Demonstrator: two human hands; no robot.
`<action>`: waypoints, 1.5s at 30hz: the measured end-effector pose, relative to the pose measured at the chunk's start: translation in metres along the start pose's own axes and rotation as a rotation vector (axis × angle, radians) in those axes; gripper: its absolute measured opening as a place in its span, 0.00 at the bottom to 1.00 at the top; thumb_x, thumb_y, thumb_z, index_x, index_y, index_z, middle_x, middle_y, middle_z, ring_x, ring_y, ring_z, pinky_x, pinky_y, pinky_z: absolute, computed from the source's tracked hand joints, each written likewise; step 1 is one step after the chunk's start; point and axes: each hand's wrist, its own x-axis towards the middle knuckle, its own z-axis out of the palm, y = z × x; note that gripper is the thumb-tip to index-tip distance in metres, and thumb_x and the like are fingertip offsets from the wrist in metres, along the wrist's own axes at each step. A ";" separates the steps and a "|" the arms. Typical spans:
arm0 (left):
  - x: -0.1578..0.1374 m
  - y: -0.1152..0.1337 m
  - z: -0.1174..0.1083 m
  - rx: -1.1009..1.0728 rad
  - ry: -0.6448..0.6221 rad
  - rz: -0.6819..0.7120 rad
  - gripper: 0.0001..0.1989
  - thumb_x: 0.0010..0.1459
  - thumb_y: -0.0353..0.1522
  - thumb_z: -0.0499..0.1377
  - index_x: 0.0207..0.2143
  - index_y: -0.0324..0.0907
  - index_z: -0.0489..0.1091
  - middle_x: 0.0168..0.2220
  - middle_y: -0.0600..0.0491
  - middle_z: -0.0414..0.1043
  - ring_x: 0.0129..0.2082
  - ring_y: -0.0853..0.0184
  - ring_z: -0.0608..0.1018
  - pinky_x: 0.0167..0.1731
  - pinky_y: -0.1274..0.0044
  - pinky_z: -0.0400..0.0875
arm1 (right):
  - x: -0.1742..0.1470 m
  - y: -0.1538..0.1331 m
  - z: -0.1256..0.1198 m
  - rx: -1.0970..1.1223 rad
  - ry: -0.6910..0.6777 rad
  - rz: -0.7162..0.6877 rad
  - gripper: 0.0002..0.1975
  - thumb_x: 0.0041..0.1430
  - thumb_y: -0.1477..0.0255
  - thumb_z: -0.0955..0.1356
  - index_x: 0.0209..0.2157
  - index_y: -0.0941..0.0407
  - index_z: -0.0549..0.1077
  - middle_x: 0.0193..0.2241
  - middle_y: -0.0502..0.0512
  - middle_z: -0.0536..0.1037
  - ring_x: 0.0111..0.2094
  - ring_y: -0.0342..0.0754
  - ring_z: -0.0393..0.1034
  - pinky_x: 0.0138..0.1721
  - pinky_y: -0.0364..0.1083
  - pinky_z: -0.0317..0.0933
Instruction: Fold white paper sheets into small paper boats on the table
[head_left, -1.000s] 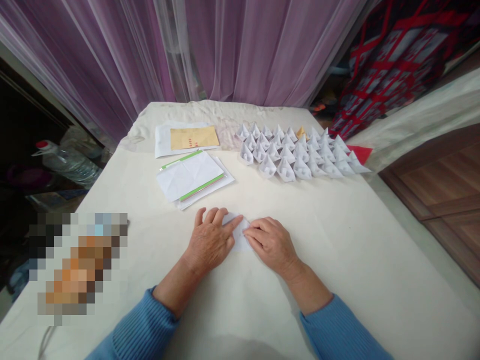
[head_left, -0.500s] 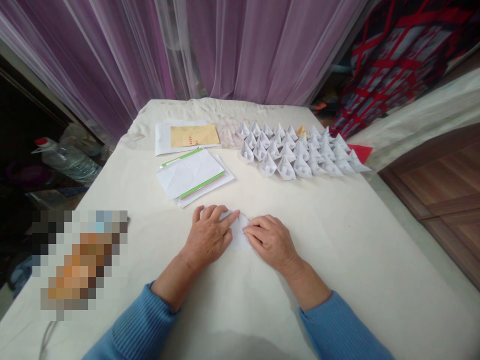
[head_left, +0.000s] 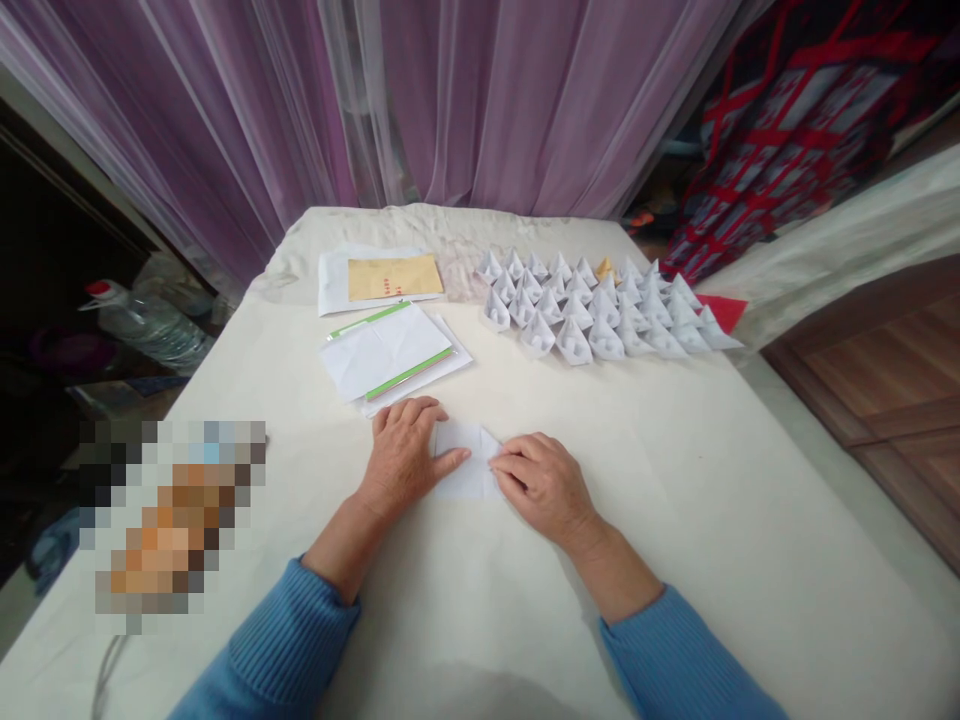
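A small sheet of white paper [head_left: 459,468] lies flat on the table in front of me, its top right corner slanted by a fold. My left hand [head_left: 405,447] rests at the paper's left edge, thumb stretched across its surface and apart from the other fingers. At the right side, my right hand [head_left: 546,482] pinches the paper's edge between thumb and curled fingers. Beyond it stand rows of folded white paper boats [head_left: 576,340], with a single yellow folded piece [head_left: 606,269] among them in the back row.
Stacked white paper and a green-edged packet [head_left: 394,350] lie past my left hand. Behind them is a brown envelope [head_left: 394,278] on white sheets. A pixelated object [head_left: 176,525] with a cable sits at left. Something red [head_left: 726,312] lies beside the boats.
My left hand has drawn left, off the paper's middle and top, uncovering more of the sheet. My right hand keeps its pinch in nearly the same spot. The view has shifted slightly.
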 end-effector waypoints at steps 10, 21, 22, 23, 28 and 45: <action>0.024 0.014 -0.012 0.073 -0.198 -0.084 0.17 0.51 0.45 0.66 0.36 0.44 0.70 0.52 0.48 0.68 0.53 0.55 0.68 0.50 0.62 0.59 | 0.001 -0.002 0.001 0.013 -0.002 0.018 0.08 0.57 0.78 0.68 0.28 0.53 0.77 0.30 0.51 0.76 0.34 0.45 0.66 0.38 0.45 0.58; 0.057 0.025 -0.029 0.209 -0.463 -0.051 0.13 0.50 0.42 0.64 0.35 0.44 0.75 0.43 0.46 0.73 0.46 0.53 0.73 0.46 0.63 0.62 | 0.001 0.002 0.006 0.017 0.018 0.010 0.08 0.57 0.79 0.68 0.28 0.53 0.77 0.29 0.50 0.76 0.33 0.45 0.66 0.37 0.45 0.57; 0.058 0.025 -0.030 0.201 -0.470 -0.058 0.12 0.50 0.41 0.64 0.35 0.44 0.75 0.41 0.47 0.74 0.45 0.54 0.74 0.45 0.65 0.63 | 0.001 0.002 0.007 0.012 0.025 0.009 0.08 0.57 0.79 0.68 0.28 0.53 0.77 0.30 0.50 0.76 0.33 0.45 0.66 0.37 0.45 0.57; 0.059 0.025 -0.032 0.189 -0.479 -0.065 0.11 0.51 0.39 0.63 0.35 0.44 0.75 0.39 0.49 0.75 0.43 0.56 0.75 0.42 0.68 0.65 | 0.001 0.002 0.007 0.006 0.030 0.008 0.08 0.57 0.78 0.69 0.28 0.53 0.77 0.30 0.50 0.76 0.33 0.45 0.66 0.36 0.46 0.57; 0.042 0.023 -0.035 0.127 -0.442 -0.148 0.11 0.55 0.37 0.59 0.40 0.46 0.73 0.33 0.55 0.76 0.34 0.64 0.77 0.31 0.76 0.64 | 0.001 0.001 0.007 -0.020 0.023 -0.004 0.07 0.56 0.78 0.70 0.29 0.52 0.78 0.35 0.49 0.79 0.35 0.46 0.68 0.38 0.46 0.58; -0.022 0.033 -0.001 0.183 -0.057 0.018 0.14 0.66 0.32 0.51 0.49 0.52 0.73 0.39 0.54 0.75 0.36 0.68 0.76 0.34 0.78 0.69 | 0.001 0.001 0.005 -0.033 -0.003 0.003 0.07 0.57 0.78 0.69 0.30 0.52 0.77 0.41 0.48 0.81 0.36 0.46 0.68 0.39 0.47 0.59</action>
